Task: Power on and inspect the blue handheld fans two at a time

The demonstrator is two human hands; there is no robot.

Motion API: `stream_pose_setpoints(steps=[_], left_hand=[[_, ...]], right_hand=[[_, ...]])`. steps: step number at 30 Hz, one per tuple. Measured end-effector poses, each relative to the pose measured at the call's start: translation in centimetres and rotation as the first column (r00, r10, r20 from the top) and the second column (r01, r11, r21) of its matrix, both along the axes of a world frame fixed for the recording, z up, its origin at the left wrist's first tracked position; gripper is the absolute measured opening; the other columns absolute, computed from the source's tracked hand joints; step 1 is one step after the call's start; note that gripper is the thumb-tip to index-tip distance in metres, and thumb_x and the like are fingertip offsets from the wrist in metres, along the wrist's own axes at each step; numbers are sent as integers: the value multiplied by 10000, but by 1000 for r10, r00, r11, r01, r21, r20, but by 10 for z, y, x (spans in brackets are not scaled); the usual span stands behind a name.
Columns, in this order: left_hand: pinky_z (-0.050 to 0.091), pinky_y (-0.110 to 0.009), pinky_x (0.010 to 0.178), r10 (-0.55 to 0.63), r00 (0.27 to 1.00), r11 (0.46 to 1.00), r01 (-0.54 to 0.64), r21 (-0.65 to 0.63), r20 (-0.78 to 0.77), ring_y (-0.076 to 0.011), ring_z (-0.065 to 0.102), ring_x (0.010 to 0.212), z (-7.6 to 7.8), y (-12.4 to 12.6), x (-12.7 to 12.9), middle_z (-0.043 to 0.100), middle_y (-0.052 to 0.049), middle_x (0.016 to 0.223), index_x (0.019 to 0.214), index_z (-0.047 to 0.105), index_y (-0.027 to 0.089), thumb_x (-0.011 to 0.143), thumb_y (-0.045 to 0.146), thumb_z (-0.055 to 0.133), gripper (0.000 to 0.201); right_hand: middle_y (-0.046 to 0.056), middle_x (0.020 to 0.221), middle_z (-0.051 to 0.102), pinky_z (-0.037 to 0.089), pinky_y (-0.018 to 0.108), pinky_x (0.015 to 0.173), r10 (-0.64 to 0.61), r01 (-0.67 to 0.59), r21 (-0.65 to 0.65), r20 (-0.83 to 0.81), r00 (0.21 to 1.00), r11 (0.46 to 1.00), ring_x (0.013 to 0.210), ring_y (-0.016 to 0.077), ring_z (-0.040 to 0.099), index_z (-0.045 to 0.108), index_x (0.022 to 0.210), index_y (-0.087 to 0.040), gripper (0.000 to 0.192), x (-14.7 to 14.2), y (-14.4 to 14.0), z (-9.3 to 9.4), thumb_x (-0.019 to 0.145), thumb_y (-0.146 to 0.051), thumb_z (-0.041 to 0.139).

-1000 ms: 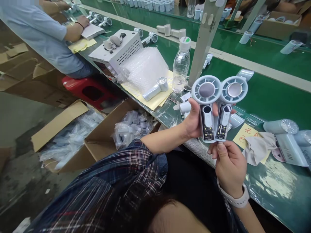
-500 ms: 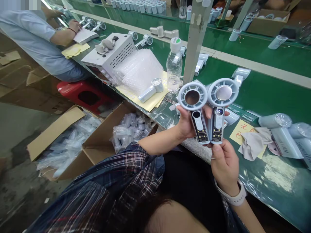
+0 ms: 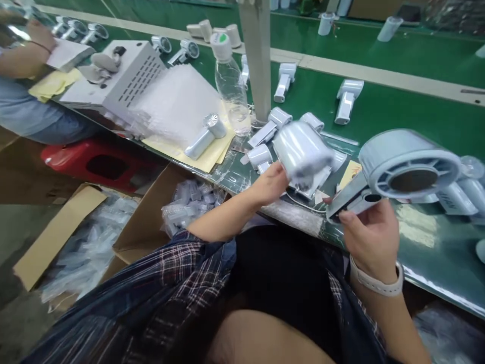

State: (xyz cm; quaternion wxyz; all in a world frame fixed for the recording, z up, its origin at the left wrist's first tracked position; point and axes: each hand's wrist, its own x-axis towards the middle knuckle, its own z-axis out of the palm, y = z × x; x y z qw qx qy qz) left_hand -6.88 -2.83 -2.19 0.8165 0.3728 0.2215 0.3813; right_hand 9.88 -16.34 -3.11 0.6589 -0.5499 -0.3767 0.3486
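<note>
Right hand: the right hand (image 3: pixel 373 236), lower right of the frame, is closed on the handle of a pale handheld fan (image 3: pixel 401 174); the thumb lies along the handle, and the round head tilts to the right, grille face toward the camera.
Left hand: the left hand (image 3: pixel 270 183), centre of the frame, grips a second fan (image 3: pixel 301 151) from below; the fingers are hidden behind it.
Hard to see: the second fan is smeared by motion, so its face and handle cannot be made out; the right edge of the frame cuts off more fans (image 3: pixel 460 194).
Writing: a yellow note (image 3: pixel 349 172) beside the second fan is mostly covered and unreadable; no label on either fan is legible.
Counter: the green counter (image 3: pixel 397 116) carries about 5 more fans lying loose just behind the hands.
Farther back: a clear bottle (image 3: pixel 230 83) with a white cap stands beside a post (image 3: pixel 258 60); a sheet of bubble wrap (image 3: pixel 178 103) lies to its left.
Upper left: a co-worker's arm (image 3: pixel 20 53) rests by a white metal box (image 3: pixel 113 76).
</note>
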Motion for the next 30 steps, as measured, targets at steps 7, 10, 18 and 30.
stream_pose_setpoints(steps=[7,10,18,30], left_hand=[[599,-420,907,-130,991,985,127,119,23,-199,677,918,4,-14,7,649,-6,1028,1169,585,261,654,483,978,685],[597,-424,870,-187,982,970,187,155,-19,-198,683,875,4,-18,6,638,-3,1021,1265,521,277,720,494,936,719],[617,-416,845,-256,962,922,272,276,-93,-200,753,855,-3,-12,-2,676,-40,1142,1157,460,257,844,545,866,588],[628,-448,899,-283,955,903,295,312,-84,-219,760,884,-6,-10,-4,692,-48,1090,1160,518,240,870,516,849,520]], right_hand=[[123,1226,742,632,491,829,42,-38,-88,44,998,995,1001,314,739,617,1261,-293,406,6,2,-2,922,-503,693],[90,1082,739,623,459,796,24,-24,-40,-11,1000,999,869,269,716,641,1171,-279,289,4,-1,-4,925,-429,641],[80,1156,721,623,441,854,97,-98,-52,-15,995,994,926,258,720,635,1181,-293,288,2,-2,-4,963,-477,673],[74,1102,741,606,410,765,80,-90,-98,-96,992,991,924,272,728,614,1187,-273,366,-8,2,-8,910,-481,730]])
